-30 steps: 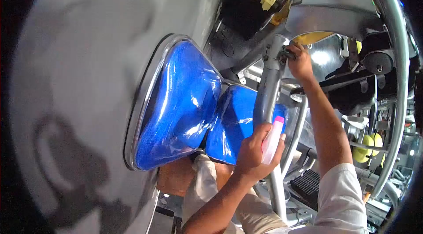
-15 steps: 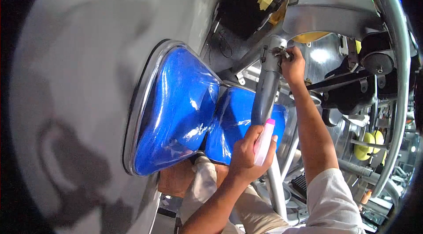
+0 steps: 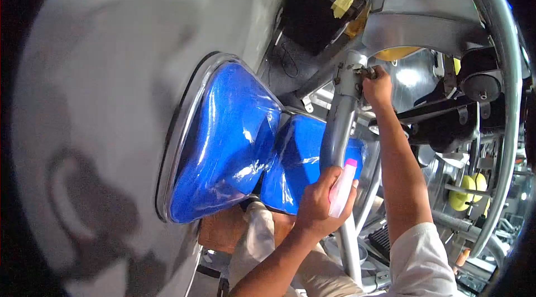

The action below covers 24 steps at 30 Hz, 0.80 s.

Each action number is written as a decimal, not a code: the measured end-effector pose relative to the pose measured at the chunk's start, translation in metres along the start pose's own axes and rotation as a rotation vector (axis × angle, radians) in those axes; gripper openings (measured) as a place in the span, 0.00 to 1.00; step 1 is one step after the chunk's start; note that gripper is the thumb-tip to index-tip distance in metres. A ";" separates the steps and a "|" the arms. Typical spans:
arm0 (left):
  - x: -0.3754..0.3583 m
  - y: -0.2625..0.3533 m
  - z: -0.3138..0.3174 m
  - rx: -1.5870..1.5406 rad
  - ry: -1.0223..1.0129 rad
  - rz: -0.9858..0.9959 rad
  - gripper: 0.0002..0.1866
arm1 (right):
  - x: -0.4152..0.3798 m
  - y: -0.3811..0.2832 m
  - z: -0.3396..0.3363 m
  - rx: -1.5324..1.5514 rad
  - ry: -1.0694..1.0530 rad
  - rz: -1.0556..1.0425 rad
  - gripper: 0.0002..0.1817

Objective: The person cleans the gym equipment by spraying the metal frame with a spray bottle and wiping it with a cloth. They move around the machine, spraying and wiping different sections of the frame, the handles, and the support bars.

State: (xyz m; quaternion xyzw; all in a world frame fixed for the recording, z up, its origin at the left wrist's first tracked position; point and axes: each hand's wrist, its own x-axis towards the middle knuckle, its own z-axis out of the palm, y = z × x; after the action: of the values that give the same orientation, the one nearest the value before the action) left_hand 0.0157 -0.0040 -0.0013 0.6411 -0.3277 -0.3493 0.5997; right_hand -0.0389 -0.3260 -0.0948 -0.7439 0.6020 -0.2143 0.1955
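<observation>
My left hand (image 3: 324, 199) is closed around a white-and-pink spray bottle (image 3: 344, 188), seen from above with its pink nozzle pointing away from me. The bottle is close to the lower end of a grey metal tube (image 3: 338, 132). At the upper end of that tube, my right hand (image 3: 378, 89) pinches a small dark grey wad (image 3: 368, 73) against the side of a collar joint (image 3: 350, 80). The collar carries dark, patchy marks. What the wad is made of cannot be made out, and my fingers partly cover it.
Two blue seats under clear plastic, a left one (image 3: 229, 146) and a right one (image 3: 296, 157), lie left of the tube. A grey wall (image 3: 111, 129) rises beside them. A curved metal rail (image 3: 511, 90) bounds the right. A black box (image 3: 315, 12) stands behind.
My right hand and the dark wad have shifted slightly right and down along the collar, baring more marked metal. The spray bottle in my left hand has moved a little right and down.
</observation>
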 end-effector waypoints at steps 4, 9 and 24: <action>-0.011 0.001 0.005 -0.027 -0.022 -0.025 0.13 | -0.016 -0.019 -0.005 -0.117 0.007 0.006 0.17; -0.019 -0.001 0.009 -0.005 -0.019 0.068 0.15 | -0.041 -0.022 -0.020 -0.201 -0.095 -0.194 0.16; -0.028 0.003 0.010 -0.045 -0.003 0.025 0.15 | -0.003 -0.040 0.016 -0.358 0.065 -0.274 0.16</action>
State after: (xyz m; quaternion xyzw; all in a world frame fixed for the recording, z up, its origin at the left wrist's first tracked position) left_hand -0.0080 0.0135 0.0030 0.6230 -0.3284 -0.3499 0.6177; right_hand 0.0022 -0.3146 -0.0863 -0.8343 0.5298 -0.1524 0.0100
